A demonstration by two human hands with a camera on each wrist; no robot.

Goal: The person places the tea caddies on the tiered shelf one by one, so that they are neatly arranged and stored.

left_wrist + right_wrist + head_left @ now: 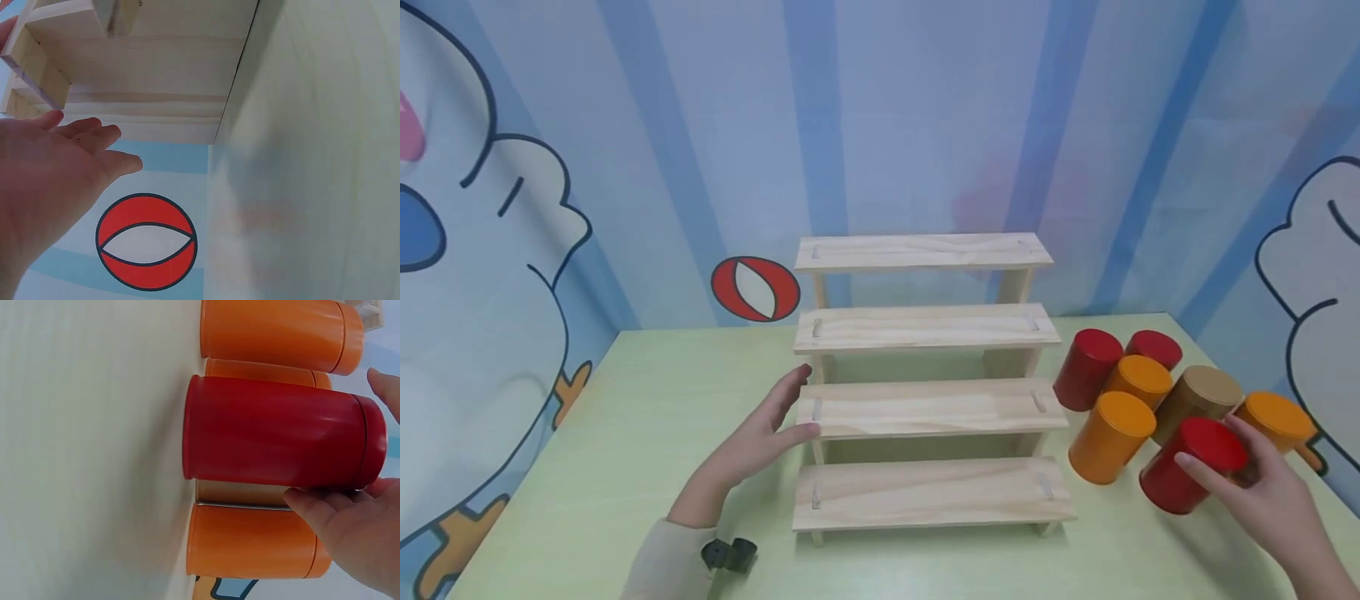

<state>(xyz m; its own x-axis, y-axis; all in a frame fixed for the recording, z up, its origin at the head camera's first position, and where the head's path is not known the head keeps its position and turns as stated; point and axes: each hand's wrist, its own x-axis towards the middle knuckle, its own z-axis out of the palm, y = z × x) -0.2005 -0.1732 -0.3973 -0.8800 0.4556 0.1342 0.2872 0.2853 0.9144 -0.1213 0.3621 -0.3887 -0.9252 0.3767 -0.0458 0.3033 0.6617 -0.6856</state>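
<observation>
Maybe the front red can [278,431] is light, hard and a bit slippery, so I'd hug its sides near the top. My right hand [1266,490] curls round it there, right of the shelf [925,408]; my left hand [752,443] is wide.

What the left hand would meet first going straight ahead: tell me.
The left end of the four-tier wooden stand; depth is unclear, and the left hand may already touch it.

No legible txt, nos., brands or labels in any of the 3 cams. Cans [1108,440]: visible sides + lids plain. Wood stand [929,408]: no lettering. Backdrop [917,117]: cartoon pics only, no readable wording.
</observation>
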